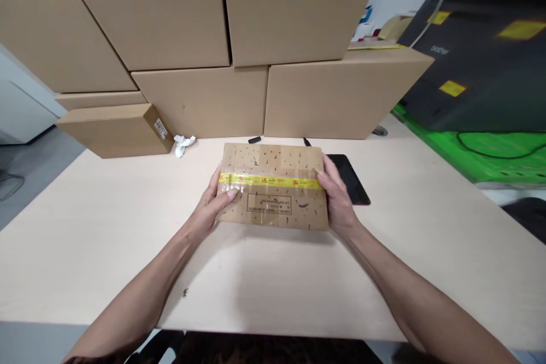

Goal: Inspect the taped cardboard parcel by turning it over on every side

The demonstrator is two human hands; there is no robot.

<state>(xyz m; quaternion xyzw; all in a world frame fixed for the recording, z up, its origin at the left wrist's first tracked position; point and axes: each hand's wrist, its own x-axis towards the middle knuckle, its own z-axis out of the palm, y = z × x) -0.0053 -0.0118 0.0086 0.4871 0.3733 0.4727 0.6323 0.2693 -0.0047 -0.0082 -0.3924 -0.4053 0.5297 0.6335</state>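
Note:
A small brown cardboard box [273, 166] with a strip of yellow printed tape across its top sits in the middle of the pale table [85, 250]. My left hand [212, 203] grips its left end, thumb lying on the tape. My right hand [336, 196] clasps its right end, fingers wrapped round the side. The box looks slightly raised off the table, with a shadow under its near edge.
A dark phone [352, 179] lies just right of the box. Large cardboard boxes [205, 99] are stacked along the back, a flat one [115, 128] at left. A crumpled white scrap [183, 144] and a small black piece [255, 139] lie behind. A black printer [482, 51] stands at right.

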